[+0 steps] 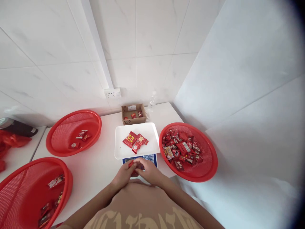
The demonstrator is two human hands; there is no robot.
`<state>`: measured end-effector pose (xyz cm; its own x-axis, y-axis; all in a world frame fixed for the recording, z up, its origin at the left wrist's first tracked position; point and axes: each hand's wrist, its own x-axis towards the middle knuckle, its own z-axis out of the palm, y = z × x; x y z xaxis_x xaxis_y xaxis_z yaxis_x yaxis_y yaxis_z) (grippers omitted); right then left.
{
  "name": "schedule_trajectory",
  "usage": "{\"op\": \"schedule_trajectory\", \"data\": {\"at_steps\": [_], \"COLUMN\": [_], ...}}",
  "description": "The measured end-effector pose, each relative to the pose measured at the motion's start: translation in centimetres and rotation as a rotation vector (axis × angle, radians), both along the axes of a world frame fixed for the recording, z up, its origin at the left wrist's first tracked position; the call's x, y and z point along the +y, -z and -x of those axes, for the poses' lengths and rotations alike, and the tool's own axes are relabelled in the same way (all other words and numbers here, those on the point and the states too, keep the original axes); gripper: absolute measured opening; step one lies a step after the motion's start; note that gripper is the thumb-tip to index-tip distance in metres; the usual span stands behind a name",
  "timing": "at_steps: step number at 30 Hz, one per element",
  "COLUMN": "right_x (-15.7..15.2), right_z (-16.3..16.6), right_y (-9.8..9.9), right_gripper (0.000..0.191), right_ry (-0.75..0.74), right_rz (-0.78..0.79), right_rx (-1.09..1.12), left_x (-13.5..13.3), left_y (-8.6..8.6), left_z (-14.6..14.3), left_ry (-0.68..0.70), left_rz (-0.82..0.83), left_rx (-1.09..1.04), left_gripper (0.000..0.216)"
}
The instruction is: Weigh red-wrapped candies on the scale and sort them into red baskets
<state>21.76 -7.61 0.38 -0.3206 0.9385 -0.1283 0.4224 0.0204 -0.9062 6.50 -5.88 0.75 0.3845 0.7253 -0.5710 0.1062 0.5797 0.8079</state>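
both hands meet over the keypad of a scale (140,158): the left hand (124,175) and right hand (149,171) pinch one small red packet (131,163) between their fingertips. more red packets lie on the scale's white tray (119,149) just beyond.

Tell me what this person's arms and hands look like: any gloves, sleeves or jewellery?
No gloves: the left hand and right hand are bare, and I see no ring, watch or bracelet. The left arm and right arm are bare too, with no sleeve in view. The top below them is tan with large pale lettering across it.
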Motion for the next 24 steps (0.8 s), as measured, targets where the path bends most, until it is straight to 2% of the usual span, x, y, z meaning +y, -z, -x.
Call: {"op": "schedule_trajectory", "data": {"at_steps": [4,6,10,15,18,21,24], "right_x": [2.8,4.7,7.2,6.6,5.2,3.4,1.5], "right_z": [-2.1,-3.0,-3.3,-2.2,-1.9,-1.6,-0.9], "right_y": [2.0,3.1,4.6,5.9,5.6,4.3,2.4], "right_gripper": [0.043,0.053,0.062,0.058,0.052,0.048,0.045], "right_ry": [0.194,0.228,0.165,0.115,0.142,0.176,0.095], "right_rz": [-0.105,-0.114,-0.085,-0.116,-0.146,-0.141,-0.063], "right_rx": [-0.228,-0.346,-0.404,-0.361,-0.335,-0.29,-0.134], "left_x": [0.3,0.2,-0.2,-0.7,-0.9,-0.9,-0.8], "left_y": [0.0,-0.1,0.1,0.9,1.3,1.5,1.1], "left_z": [0.8,1.3,2.0,2.6,2.9,2.8,2.1], "left_ry": [-0.147,-0.189,-0.226,-0.242,-0.224,-0.174,-0.01], "left_rz": [0.086,0.108,0.139,0.154,0.163,0.145,0.08], "left_rx": [0.058,0.06,0.049,0.045,0.043,0.034,0.073], "left_gripper": [0.043,0.043,0.042,0.043,0.04,0.039,0.038]}}
